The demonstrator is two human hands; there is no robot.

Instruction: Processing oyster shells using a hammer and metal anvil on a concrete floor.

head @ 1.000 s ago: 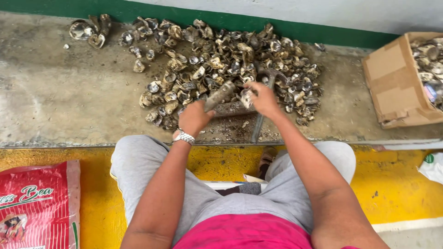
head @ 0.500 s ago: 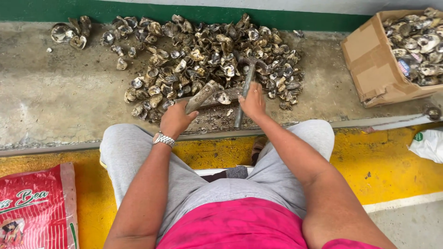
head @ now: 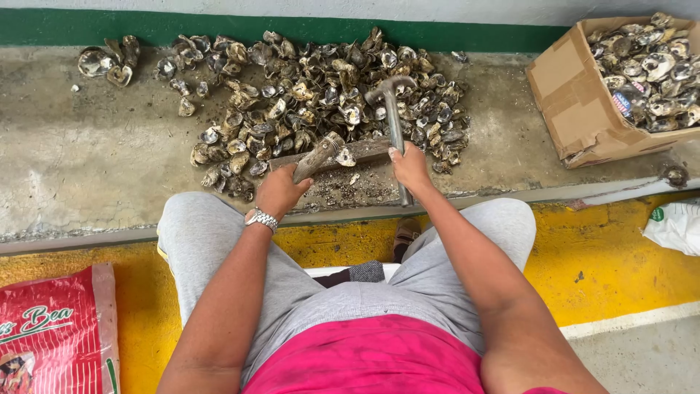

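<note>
The person sits facing a low concrete ledge [head: 87, 168], both bare hands at work in front of the knees. The left hand [head: 281, 191], a metal watch [head: 261, 218] on its wrist, is closed around the lower end of one long oyster shell [head: 318, 155], which slants up to the right with its tip resting on a flat, dark board [head: 357, 152] lying on the ledge. The right hand [head: 410, 166] is clamped around the handle of one hammer [head: 391, 109]; the handle stands nearly upright in the view and the metal head sits over the pile.

One large heap of oyster shells [head: 321, 91], far too many to count, spreads across the ledge behind the board, up to a green painted strip [head: 44, 25] along the wall. A separate small cluster of about three shells [head: 109, 60] lies well apart at the left end. One torn cardboard box [head: 576, 102] at the right is full of more shells. One red printed sack [head: 51, 328] lies on the yellow floor at lower left, and one white plastic bag [head: 674, 226] shows at the right edge.
</note>
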